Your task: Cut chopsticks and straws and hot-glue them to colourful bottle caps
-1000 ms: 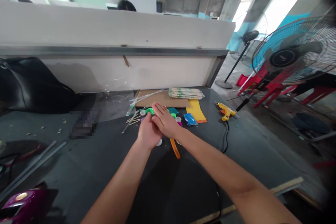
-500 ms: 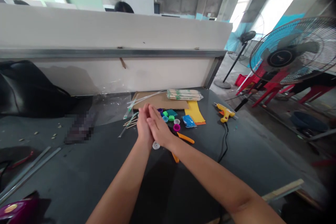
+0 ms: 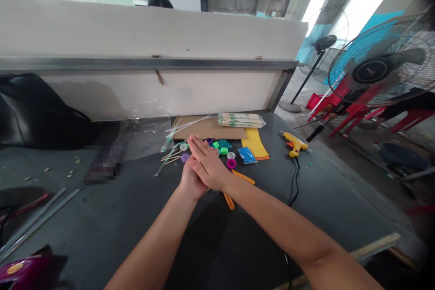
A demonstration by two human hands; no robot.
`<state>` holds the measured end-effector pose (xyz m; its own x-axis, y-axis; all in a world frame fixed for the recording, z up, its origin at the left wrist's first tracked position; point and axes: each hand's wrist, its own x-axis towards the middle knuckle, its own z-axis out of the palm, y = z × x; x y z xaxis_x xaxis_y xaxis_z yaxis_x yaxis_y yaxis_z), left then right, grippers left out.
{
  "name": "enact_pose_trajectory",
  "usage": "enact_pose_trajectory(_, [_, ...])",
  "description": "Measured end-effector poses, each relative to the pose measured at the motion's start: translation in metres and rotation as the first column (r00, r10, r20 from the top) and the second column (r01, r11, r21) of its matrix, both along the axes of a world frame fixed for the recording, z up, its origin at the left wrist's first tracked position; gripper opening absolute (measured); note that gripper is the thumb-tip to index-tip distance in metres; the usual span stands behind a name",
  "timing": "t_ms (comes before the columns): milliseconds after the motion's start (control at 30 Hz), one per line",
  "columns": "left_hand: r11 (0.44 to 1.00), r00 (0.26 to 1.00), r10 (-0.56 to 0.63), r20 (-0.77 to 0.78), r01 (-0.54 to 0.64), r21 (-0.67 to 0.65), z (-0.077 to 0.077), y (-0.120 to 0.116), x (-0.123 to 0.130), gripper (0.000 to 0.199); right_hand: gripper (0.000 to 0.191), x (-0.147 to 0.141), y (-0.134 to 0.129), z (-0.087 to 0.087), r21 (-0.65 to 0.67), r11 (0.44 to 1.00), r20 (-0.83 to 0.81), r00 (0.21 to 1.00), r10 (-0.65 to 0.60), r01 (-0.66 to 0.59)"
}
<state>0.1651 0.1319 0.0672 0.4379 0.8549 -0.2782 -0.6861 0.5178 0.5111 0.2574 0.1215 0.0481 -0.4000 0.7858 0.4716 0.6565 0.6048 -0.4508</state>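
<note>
My left hand (image 3: pixel 192 179) and my right hand (image 3: pixel 207 163) are pressed together above the dark table (image 3: pixel 102 217), the right lying slantwise across the left with straight fingers. Anything between the palms is hidden. Just beyond the fingertips lie several bottle caps, including a purple one (image 3: pixel 185 157) and a magenta one (image 3: pixel 231 163). Two orange strips (image 3: pixel 243 176) stick out to the right of my right wrist. Thin wooden sticks (image 3: pixel 170 156) lie to the left. Further back are a cardboard sheet (image 3: pixel 207 128), wrapped chopsticks (image 3: pixel 241 120), yellow foam (image 3: pixel 254 142) and a yellow glue gun (image 3: pixel 295 143).
A white partition (image 3: pixel 152 38) closes off the table's far side, with a person's head (image 3: pixel 158 2) beyond it. A black bag (image 3: pixel 34 113) sits at the left, with metal rods (image 3: pixel 34 226) in front. A standing fan (image 3: pixel 380 61) and red stools (image 3: pixel 356 113) stand to the right.
My hands were upright palm to palm and now slant to the left, the right hand lying across the left. They now cover the white cap by my wrists.
</note>
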Motion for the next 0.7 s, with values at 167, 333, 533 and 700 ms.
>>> enact_pose_trajectory(167, [0.995,0.997,-0.065,0.034,0.067,-0.070,0.010,-0.005,-0.011,0.046,0.059,0.013,0.000,0.003,0.018,0.996,0.125,0.988,-0.088,0.086])
enact_pose_trajectory(333, [0.996,0.999,-0.043,0.014,0.043,-0.073,0.010,-0.006,-0.012,0.037,0.057,0.015,-0.005,0.006,0.047,0.994,0.211,0.972,-0.106,0.098])
enact_pose_trajectory(533, [0.996,0.995,-0.087,-0.053,0.085,-0.029,-0.001,-0.012,-0.019,0.023,0.059,0.045,0.003,0.011,-0.025,0.988,0.088,0.985,-0.147,0.150])
enact_pose_trajectory(700, [0.992,0.993,-0.072,-0.096,0.062,-0.107,0.000,-0.010,-0.019,0.025,0.060,0.040,-0.009,0.014,0.013,0.995,0.086,0.991,-0.101,0.100])
